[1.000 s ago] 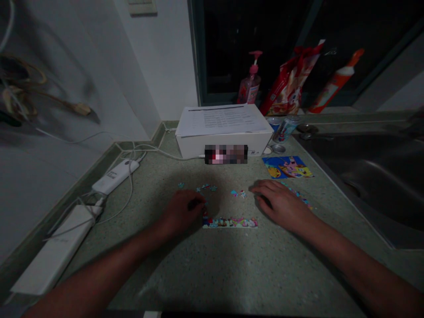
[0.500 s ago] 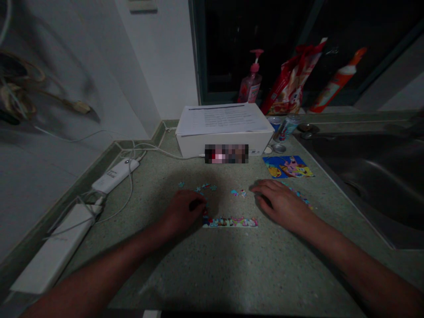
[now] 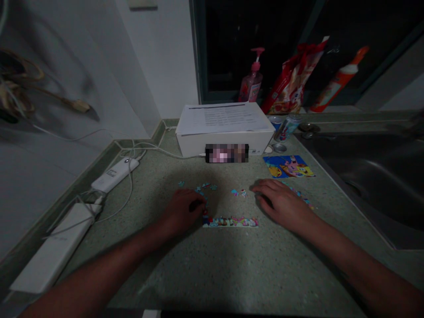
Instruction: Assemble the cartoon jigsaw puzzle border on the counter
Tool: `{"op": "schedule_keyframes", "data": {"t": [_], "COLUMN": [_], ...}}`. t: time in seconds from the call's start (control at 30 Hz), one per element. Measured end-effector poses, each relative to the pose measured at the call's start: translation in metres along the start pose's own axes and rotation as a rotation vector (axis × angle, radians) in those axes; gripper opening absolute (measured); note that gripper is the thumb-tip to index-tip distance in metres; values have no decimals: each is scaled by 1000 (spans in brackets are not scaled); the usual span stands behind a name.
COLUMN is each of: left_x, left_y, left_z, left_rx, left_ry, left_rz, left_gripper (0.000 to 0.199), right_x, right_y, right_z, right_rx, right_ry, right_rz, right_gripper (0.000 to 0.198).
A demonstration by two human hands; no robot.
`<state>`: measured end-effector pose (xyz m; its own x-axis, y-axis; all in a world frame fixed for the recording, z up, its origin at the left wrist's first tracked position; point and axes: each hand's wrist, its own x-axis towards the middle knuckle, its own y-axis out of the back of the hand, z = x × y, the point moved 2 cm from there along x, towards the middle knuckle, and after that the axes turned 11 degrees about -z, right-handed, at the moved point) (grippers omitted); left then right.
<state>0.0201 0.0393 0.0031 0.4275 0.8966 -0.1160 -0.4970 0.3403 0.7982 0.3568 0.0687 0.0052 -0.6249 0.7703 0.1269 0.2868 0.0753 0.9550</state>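
- Running crosswise on the table (image 3: 232, 269), the joined strip of puzzle pieces (image 3: 230, 222) lies nearest to us; its long axis goes left to right, spanning the gap between the two hands.
- At the strip's left end we see a short run of pieces (image 3: 205, 212) turning away from us, partly covered by fingers.
- The left hand (image 3: 185, 206) is clearly the nearer one: its fingertips are right at that corner, so the strip extends to its right and on our side of it. Its fingers are curled, thumb and forefinger close together; we cannot tell whether they pinch a piece.
- The right hand (image 3: 280, 201) rests palm down, loosely curved, thumb apart from the fingers, and we see nothing in its hold. The strip's right end is left of it and closer to us.
- Between the hands lie two loose pieces (image 3: 235, 192), nearer the right fingertips.
- Beside the right hand, a slanting row of pieces (image 3: 300, 195) is partly hidden.
- Just past the left hand we find a loose cluster (image 3: 213, 187).
- Farther off are the cartoon picture card (image 3: 288, 167) and, behind, the white box (image 3: 192, 144).
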Motion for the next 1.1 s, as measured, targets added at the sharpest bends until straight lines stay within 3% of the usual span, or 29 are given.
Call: {"op": "schedule_keyframes", "data": {"t": [1.1], "left_x": [-1], "left_y": [-1], "left_z": [-2], "left_rx": [-3], "left_ry": [-11], "left_rz": [9], "left_gripper": [15], "right_x": [1], "right_y": [2], "right_z": [-1], "right_rx": [8], "right_ry": [-4], "right_rz": [-11], "right_gripper": [30]}}
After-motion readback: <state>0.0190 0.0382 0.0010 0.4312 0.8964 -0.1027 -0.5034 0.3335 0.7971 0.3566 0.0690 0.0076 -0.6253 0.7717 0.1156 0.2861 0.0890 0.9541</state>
